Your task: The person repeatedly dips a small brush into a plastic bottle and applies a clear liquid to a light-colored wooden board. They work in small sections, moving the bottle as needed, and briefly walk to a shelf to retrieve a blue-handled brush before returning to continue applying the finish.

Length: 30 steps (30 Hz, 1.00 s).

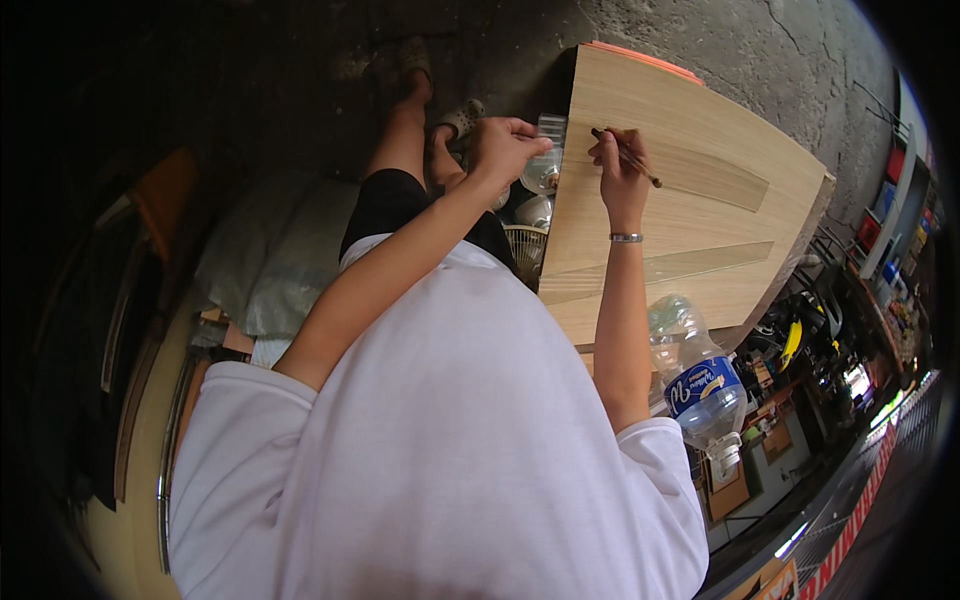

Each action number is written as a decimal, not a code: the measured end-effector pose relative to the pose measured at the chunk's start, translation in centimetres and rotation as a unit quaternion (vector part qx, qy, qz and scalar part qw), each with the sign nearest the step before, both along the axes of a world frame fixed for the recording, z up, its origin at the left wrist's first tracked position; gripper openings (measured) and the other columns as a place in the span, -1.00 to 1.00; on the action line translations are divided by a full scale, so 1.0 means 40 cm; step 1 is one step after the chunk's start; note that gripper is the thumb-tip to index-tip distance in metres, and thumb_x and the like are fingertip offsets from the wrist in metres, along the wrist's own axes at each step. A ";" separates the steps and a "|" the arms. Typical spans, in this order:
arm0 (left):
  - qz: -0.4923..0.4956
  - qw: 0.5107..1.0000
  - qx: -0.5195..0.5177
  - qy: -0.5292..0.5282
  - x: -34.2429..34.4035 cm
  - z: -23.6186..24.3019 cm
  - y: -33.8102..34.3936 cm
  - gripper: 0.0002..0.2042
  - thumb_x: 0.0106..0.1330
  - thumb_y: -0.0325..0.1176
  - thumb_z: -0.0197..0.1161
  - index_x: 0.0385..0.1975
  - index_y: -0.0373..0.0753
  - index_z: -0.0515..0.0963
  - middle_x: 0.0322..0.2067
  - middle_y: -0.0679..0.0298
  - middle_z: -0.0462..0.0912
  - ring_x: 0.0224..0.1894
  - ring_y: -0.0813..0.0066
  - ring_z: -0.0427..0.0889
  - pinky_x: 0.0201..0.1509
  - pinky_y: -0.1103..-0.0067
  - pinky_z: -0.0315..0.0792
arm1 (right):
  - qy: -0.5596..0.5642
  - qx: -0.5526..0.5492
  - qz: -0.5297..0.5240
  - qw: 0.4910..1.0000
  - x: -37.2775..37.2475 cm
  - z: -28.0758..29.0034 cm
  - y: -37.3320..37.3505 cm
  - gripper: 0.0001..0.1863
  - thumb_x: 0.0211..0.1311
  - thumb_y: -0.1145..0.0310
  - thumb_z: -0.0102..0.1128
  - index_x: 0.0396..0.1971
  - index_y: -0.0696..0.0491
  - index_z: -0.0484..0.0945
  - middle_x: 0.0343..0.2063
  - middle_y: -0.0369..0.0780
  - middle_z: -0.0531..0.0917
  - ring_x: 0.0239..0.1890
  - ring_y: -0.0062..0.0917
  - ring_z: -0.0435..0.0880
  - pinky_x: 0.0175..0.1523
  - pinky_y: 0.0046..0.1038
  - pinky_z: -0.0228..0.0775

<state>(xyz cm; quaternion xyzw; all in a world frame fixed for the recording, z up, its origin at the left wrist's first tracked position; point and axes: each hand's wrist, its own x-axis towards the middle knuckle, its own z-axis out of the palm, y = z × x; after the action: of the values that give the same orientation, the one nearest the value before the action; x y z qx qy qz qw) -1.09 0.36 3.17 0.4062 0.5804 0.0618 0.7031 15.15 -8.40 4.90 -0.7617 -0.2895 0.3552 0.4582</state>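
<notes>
A pale wood-grain board [700, 110] with long inlaid-looking strips [720, 190] spans the upper right. My right hand [624, 175] is closed round a thin brush-like stick [651, 178] over the board, one end near its surface. Just left of the board's edge, my left hand [505, 150] has fingertips pinched together; what they hold, if anything, is too small to name. Beneath it are clear containers [540, 175], a pale cup [533, 210] and a slatted basket [525, 245]. A large clear plastic bottle with a blue label [690, 330] lies by my right forearm.
My legs [395, 140] in clogs rest over a concrete floor [660, 35]. Plastic-covered material [260, 250] lies at the left. Cluttered black items with a yellow piece [792, 342], shelving and red objects [895, 165] fill the far right beyond the board.
</notes>
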 end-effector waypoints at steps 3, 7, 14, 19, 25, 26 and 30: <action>0.024 0.999 0.032 0.000 0.019 -0.023 -0.018 -0.80 -0.02 -0.42 0.50 -0.43 -0.37 0.69 -0.50 0.17 0.73 -0.46 0.54 0.69 -0.33 0.62 0.54 | -0.060 -0.032 0.040 0.997 -0.009 0.014 0.022 -0.89 0.33 0.49 0.15 -0.35 0.21 0.48 -0.51 -0.20 0.68 -0.49 -0.64 0.65 -0.38 -0.61 0.45; 0.002 0.999 0.040 0.000 0.039 -0.056 -0.043 -0.76 0.00 -0.43 0.50 -0.36 -0.42 0.68 -0.45 0.17 0.74 -0.42 0.55 0.70 -0.29 0.66 0.54 | -0.113 -0.033 0.088 0.989 -0.013 0.019 0.048 -0.88 0.26 0.51 0.20 -0.40 0.22 0.46 -0.58 -0.14 0.64 -0.54 -0.60 0.62 -0.39 -0.57 0.41; -0.019 0.998 0.051 -0.018 0.034 -0.072 -0.050 -0.74 0.03 -0.45 0.49 -0.31 -0.46 0.66 -0.42 0.18 0.74 -0.37 0.59 0.68 -0.25 0.69 0.52 | -0.153 -0.052 0.122 0.979 -0.013 0.026 0.062 -0.88 0.21 0.50 0.22 -0.42 0.17 0.45 -0.60 -0.11 0.58 -0.60 -0.43 0.58 -0.42 -0.50 0.37; 0.020 0.995 0.023 -0.096 0.032 -0.092 -0.049 -0.77 -0.02 -0.37 0.49 -0.42 -0.38 0.68 -0.49 0.17 0.74 -0.46 0.56 0.69 -0.33 0.62 0.51 | -0.166 -0.060 0.157 0.972 -0.007 0.041 0.073 -0.86 0.19 0.50 0.23 -0.44 0.17 0.43 -0.60 -0.10 0.58 -0.58 -0.26 0.56 -0.42 -0.48 0.38; -0.008 0.993 -0.029 -0.113 0.027 -0.078 -0.027 -0.82 0.10 -0.46 0.44 -0.37 -0.41 0.64 -0.53 0.33 0.67 -0.52 0.72 0.53 -0.41 0.72 0.38 | -0.168 -0.049 0.189 0.966 -0.008 0.047 0.081 -0.87 0.15 0.54 0.21 -0.44 0.17 0.42 -0.58 -0.08 0.56 -0.54 -0.16 0.54 -0.41 -0.47 0.38; -0.008 0.993 -0.034 -0.115 0.027 -0.075 -0.024 -0.83 0.10 -0.46 0.44 -0.37 -0.41 0.64 -0.53 0.33 0.67 -0.53 0.73 0.51 -0.42 0.72 0.37 | -0.168 -0.054 0.189 0.966 -0.007 0.044 0.080 -0.88 0.15 0.55 0.21 -0.45 0.17 0.41 -0.58 -0.07 0.56 -0.54 -0.16 0.54 -0.41 -0.47 0.38; -0.009 0.992 -0.038 -0.118 0.024 -0.077 -0.023 -0.83 0.11 -0.47 0.44 -0.37 -0.41 0.64 -0.53 0.33 0.67 -0.52 0.73 0.53 -0.42 0.72 0.38 | -0.173 -0.063 0.192 0.964 -0.005 0.032 0.063 -0.87 0.18 0.54 0.22 -0.44 0.17 0.42 -0.61 -0.08 0.55 -0.60 -0.25 0.48 -0.43 -0.49 0.36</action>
<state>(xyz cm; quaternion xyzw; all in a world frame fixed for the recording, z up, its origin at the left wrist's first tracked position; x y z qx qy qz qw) -0.12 -0.55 0.09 0.3739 0.4917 0.0807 0.7822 14.95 -5.90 6.18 -0.7690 -0.4824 0.3164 0.2753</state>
